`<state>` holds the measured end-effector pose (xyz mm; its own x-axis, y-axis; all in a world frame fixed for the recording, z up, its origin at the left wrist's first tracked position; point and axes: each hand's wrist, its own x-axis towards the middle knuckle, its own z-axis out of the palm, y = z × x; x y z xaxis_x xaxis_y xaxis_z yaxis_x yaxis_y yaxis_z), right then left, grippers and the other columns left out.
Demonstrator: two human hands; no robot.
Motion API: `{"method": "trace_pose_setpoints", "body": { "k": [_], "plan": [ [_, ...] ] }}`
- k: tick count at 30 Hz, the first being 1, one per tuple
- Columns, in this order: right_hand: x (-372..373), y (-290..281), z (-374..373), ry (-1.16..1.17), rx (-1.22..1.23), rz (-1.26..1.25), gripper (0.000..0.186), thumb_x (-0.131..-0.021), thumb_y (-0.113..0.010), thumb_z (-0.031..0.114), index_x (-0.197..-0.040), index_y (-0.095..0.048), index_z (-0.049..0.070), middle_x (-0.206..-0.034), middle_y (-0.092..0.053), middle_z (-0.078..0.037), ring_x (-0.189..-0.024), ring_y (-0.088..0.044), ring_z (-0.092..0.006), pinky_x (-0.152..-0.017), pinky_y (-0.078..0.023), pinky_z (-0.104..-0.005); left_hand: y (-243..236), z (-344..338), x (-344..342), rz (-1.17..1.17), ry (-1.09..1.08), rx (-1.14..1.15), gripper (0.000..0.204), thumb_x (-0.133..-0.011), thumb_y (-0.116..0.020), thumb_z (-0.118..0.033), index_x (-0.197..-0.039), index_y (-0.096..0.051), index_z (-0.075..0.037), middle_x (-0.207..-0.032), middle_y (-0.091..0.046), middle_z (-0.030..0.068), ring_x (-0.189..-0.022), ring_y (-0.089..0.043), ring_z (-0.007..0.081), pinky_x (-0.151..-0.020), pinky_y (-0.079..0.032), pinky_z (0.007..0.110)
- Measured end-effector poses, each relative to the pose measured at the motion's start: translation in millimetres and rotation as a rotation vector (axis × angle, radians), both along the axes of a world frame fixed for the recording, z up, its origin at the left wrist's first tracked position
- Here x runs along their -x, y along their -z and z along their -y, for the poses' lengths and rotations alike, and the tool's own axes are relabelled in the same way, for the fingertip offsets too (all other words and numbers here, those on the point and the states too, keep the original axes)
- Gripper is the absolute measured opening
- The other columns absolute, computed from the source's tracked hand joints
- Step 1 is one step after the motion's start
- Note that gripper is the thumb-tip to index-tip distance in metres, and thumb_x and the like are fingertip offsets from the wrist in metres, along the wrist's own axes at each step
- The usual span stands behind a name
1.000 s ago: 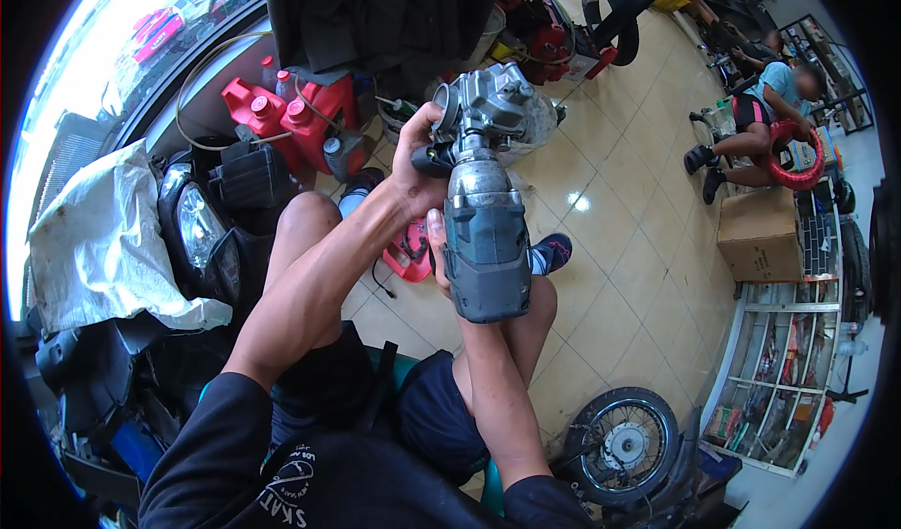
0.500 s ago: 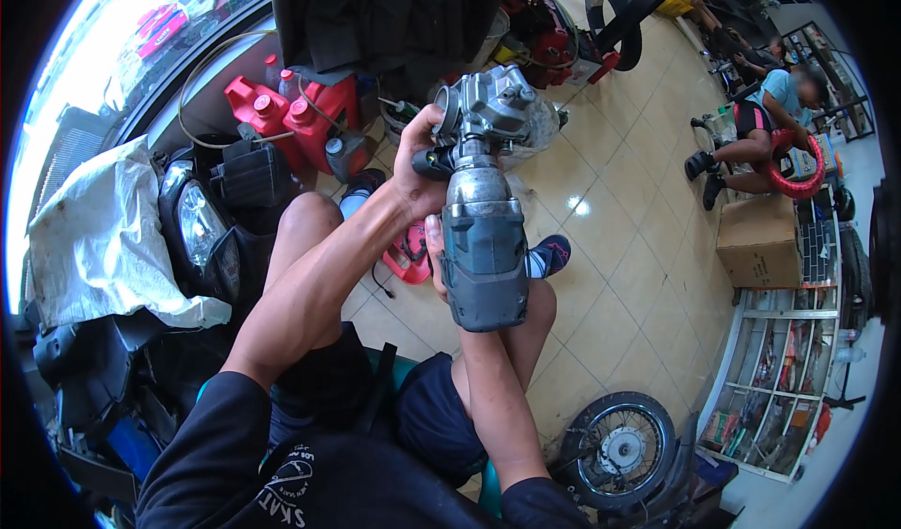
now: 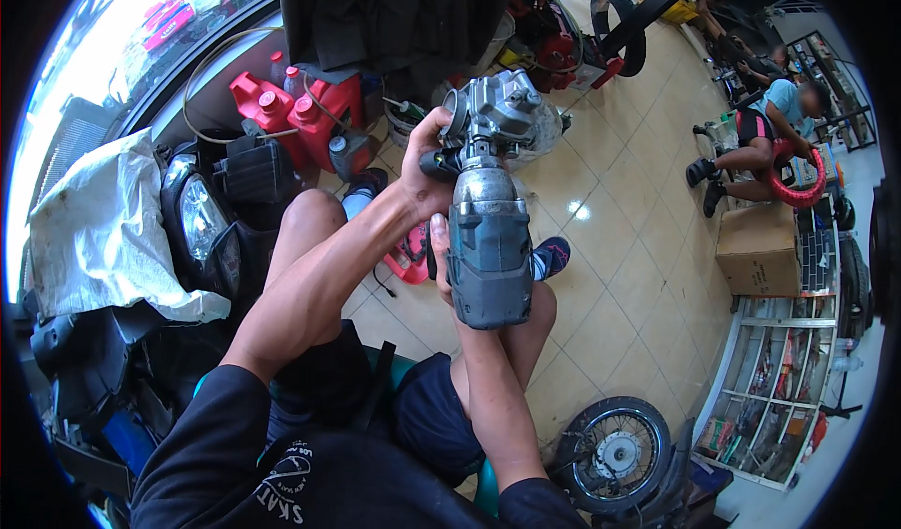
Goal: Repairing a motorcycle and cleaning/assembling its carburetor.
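A: What was the left hand [image 3: 424, 177] on?

B: A grey metal casting [image 3: 507, 107] with a round mouth. That grip was holding its left side, up in the air above the tiled floor [image 3: 619, 229], at the nose of the power tool [image 3: 490, 257].

A: And the right hand [image 3: 441, 261]?

B: Only its thumb showed clearly, along the tool's left side. That grip was holding the tool, but I couldn't tell whether 1 finger lay on a trigger.

A: So what worried you?

B: Twist, mainly. If the tool had spun while its nose bore on the casting, 1 hand alone might not have resisted it. The casting could have wrenched round and caught the left fingers, which sat close by.

A: Were the 2 pieces actually joined?

B: They met in the view from above; I couldn't tell whether anything was seated.

A: And a drop?

B: Nothing visible propped up either piece. A loosened hold could have sent the casting down to the floor, or onto the red tray [image 3: 410, 274], and chipped it.
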<state>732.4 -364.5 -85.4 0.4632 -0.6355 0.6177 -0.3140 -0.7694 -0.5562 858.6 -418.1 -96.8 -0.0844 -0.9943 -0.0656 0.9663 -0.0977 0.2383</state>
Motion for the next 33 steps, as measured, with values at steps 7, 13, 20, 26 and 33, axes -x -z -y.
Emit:
{"method": "trace_pose_setpoints", "body": {
  "k": [7, 13, 20, 26, 33],
  "plan": [
    [-0.8, -0.4, 0.2, -0.005, -0.030, 0.052, 0.019, -0.083, -0.065, 0.022, -0.087, -0.060, 0.003, -0.077, -0.058, -0.009, -0.067, -0.053, -0.0245, -0.063, -0.044, -0.0344, 1.2, 0.4, -0.9, -0.020, -0.027, -0.002, 0.058, -0.075, -0.049, -0.044, -0.107, -0.053, 0.004, -0.079, -0.055, 0.0159, -0.074, -0.048, 0.0224, -0.063, -0.048, 0.034],
    [-0.8, -1.4, -1.6, 0.000, -0.065, 0.083, 0.019, -0.083, -0.064, 0.021, -0.088, -0.060, 0.003, -0.078, -0.058, -0.009, -0.069, -0.053, -0.0244, -0.064, -0.044, -0.0341, -1.2, -1.3, -0.8, -0.057, -0.033, -0.011, 0.057, -0.075, -0.050, -0.043, -0.107, -0.054, 0.004, -0.079, -0.056, 0.0166, -0.073, -0.049, 0.0227, -0.061, -0.048, 0.033],
    [-4.3, -2.7, -2.7, 0.009, -0.018, 0.117, 0.021, -0.083, -0.064, 0.021, -0.091, -0.060, 0.002, -0.078, -0.058, -0.010, -0.070, -0.053, -0.0242, -0.065, -0.044, -0.0333, 0.4, -1.9, -2.8, -0.052, -0.024, -0.007, 0.056, -0.075, -0.049, -0.041, -0.107, -0.054, 0.005, -0.079, -0.058, 0.0185, -0.074, -0.051, 0.0237, -0.061, -0.050, 0.034],
    [-0.4, 4.8, 0.0, 0.042, -0.037, 0.056, 0.022, -0.082, -0.066, 0.019, -0.093, -0.059, 0.001, -0.081, -0.059, -0.010, -0.072, -0.054, -0.0236, -0.067, -0.044, -0.0322, -3.3, -5.1, -3.2, -0.057, -0.047, 0.030, 0.054, -0.074, -0.052, -0.039, -0.106, -0.053, 0.003, -0.085, -0.059, 0.0179, -0.077, -0.055, 0.0243, -0.065, -0.050, 0.035],
    [6.1, 23.5, 14.8, -0.035, -0.104, 0.220, 0.023, -0.080, -0.063, 0.010, -0.100, -0.055, 0.000, -0.080, -0.058, -0.007, -0.069, -0.056, -0.0169, -0.064, -0.045, -0.0278, -15.9, -10.9, -8.5, 0.162, -0.200, -0.078, 0.046, -0.069, -0.058, -0.033, -0.105, -0.056, -0.004, -0.091, -0.062, 0.0087, -0.084, -0.057, 0.0203, -0.084, -0.043, 0.038]
  ]
}}
